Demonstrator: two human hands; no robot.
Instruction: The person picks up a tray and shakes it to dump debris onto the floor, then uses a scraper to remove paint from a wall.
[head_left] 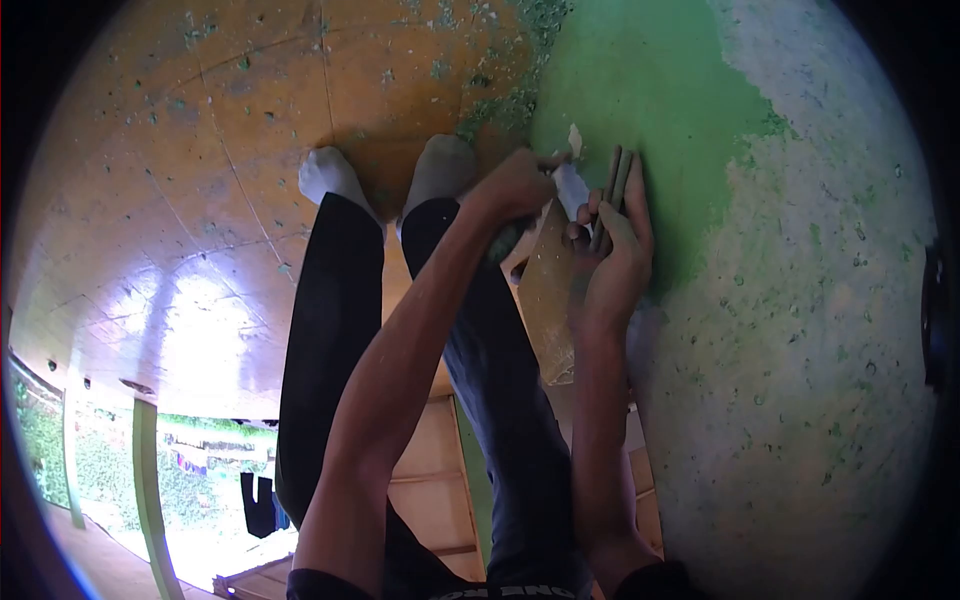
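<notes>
Your right hand's (615, 255) fingers wrap a dark tool (617, 175) pressed flat to the green wall (650, 90); just beside that wall, your left hand (518, 185) pinches a white scrap (572, 188).

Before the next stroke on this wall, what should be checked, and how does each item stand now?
1. Left hand gripping the white blade: ok.
2. Right hand holding the dark tool by the green paint: ok.
3. Blade edge touching the wall: cannot tell, the hands hide it.
4. Feet on the floor: ok.
5. Floor free of flakes: not ok, they lie close to the feet.
</notes>
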